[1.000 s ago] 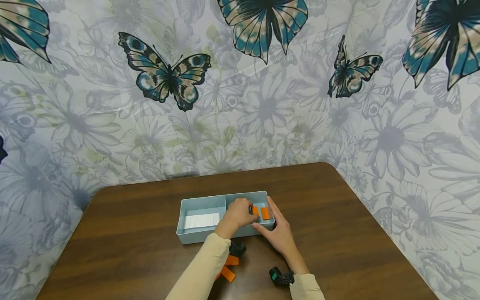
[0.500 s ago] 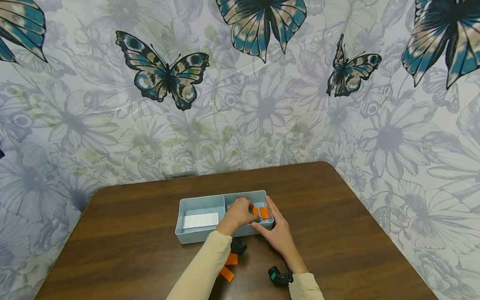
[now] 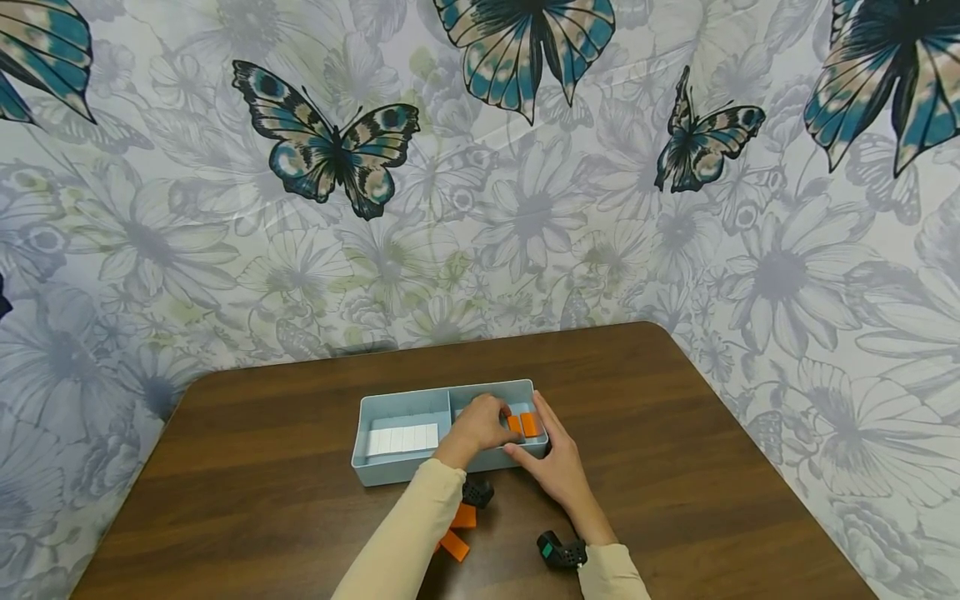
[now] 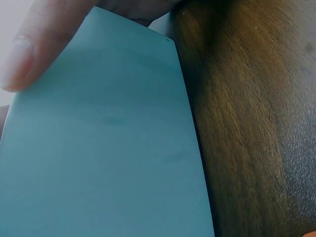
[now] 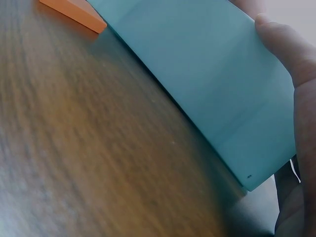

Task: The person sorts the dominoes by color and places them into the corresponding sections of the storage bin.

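A pale blue-grey divided box (image 3: 401,472) stands on the table. My left hand (image 3: 474,429) reaches over its front wall into the right compartment, thumb and index finger pinching an orange block (image 3: 513,424). Just right of it in that compartment sits another orange block (image 3: 530,425). At the box's right end my right hand (image 3: 557,468) grips the corner, thumb at the front rim and fingers along the end wall. Both wrist views are largely filled by the outer wall of the box (image 4: 108,148), with the left thumb lying over the rim.
A row of white blocks (image 3: 402,439) lies in the left compartment. In front of the box, partly behind the left sleeve, are several orange blocks (image 3: 454,546) on the wooden table (image 3: 262,467). A patterned wall covering (image 3: 525,250) rises behind the table.
The orange block in my left fingers has shifted slightly right, narrowing the gap to the other orange block. My right hand keeps its hold on the box end.
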{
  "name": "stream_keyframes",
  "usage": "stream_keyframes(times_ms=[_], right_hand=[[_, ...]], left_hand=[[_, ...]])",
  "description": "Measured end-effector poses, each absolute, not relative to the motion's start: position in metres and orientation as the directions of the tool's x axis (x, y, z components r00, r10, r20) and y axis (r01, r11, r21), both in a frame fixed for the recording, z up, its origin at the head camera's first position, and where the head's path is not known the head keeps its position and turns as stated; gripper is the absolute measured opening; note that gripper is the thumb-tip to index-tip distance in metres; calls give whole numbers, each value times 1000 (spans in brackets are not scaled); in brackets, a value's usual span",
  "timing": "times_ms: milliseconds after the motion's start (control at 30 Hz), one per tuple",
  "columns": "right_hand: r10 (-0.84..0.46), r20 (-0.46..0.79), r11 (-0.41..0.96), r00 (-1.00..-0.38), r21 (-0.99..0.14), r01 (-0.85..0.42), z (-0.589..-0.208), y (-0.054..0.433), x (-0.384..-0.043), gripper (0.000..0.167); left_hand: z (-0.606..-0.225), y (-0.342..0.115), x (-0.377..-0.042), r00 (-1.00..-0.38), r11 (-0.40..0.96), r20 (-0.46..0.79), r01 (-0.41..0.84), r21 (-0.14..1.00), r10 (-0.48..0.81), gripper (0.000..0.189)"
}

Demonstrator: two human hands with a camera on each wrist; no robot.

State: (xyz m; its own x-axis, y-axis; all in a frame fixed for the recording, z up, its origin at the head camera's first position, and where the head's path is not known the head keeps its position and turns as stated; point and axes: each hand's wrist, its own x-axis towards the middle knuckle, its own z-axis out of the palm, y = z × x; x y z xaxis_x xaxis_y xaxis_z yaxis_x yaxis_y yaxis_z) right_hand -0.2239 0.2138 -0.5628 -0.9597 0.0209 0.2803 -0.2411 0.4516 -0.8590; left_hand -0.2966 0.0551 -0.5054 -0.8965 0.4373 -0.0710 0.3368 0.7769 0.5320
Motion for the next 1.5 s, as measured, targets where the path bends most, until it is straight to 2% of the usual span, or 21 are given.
stream_keyframes(times_ms=[700, 1333, 1500], right_hand=[[18, 287, 447, -958, -859, -249, -563, 215, -225, 92], [20, 285, 445, -958, -861, -246, -561, 214, -224, 93], [15, 286, 441, -958, -862, -250, -562, 215, -224, 92]], left_hand=[[-504, 61, -296, -895, 819, -80, 361, 446, 438, 45], [-511, 60, -298, -898, 808, -77, 350, 474, 434, 48], [-509, 58, -298, -904, 787, -55, 337, 517, 423, 49]])
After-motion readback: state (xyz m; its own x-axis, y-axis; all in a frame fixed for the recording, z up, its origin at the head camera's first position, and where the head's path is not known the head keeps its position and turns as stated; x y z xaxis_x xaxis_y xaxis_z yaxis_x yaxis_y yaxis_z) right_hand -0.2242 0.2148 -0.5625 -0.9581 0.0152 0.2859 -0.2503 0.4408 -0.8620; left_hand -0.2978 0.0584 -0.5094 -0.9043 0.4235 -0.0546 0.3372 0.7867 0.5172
